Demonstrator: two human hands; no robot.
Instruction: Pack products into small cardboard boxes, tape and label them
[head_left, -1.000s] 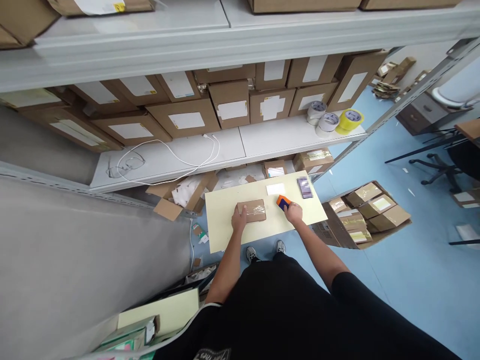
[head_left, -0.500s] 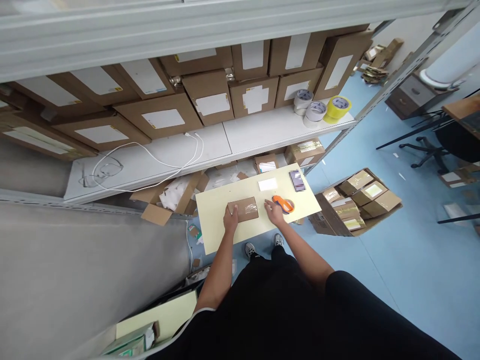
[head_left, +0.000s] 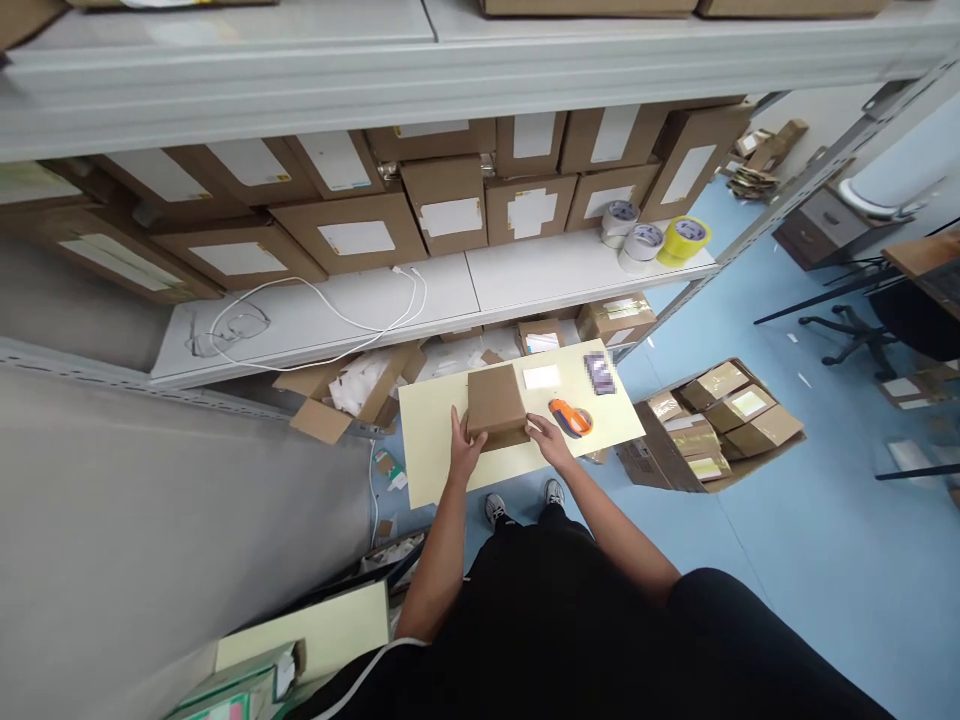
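A small brown cardboard box (head_left: 496, 400) is held between my two hands over the pale yellow board (head_left: 427, 455). It is tilted, with a broad plain face turned up. My left hand (head_left: 465, 445) grips its left lower corner, the thumb on the near side. At the right lower corner, the fingers of my right hand (head_left: 547, 438) close on the edge. Just right of the box lie an orange tape dispenser (head_left: 570, 418) and a white label (head_left: 541, 377). A blurred-out dark item (head_left: 599, 372) rests near the board's right end.
Behind the board, a grey shelf (head_left: 540, 275) carries labelled cartons (head_left: 360, 235), white tape rolls (head_left: 641, 245), a yellow tape roll (head_left: 684, 240) and a white cable (head_left: 322, 300). On the floor at right stands a large carton (head_left: 675, 470) of packed boxes. An opened carton (head_left: 352, 390) sits below the shelf.
The box has been turned from lying flat, tape strip up, to a tilted pose with a plain face up. My right hand has moved from beside the tape dispenser onto the box.
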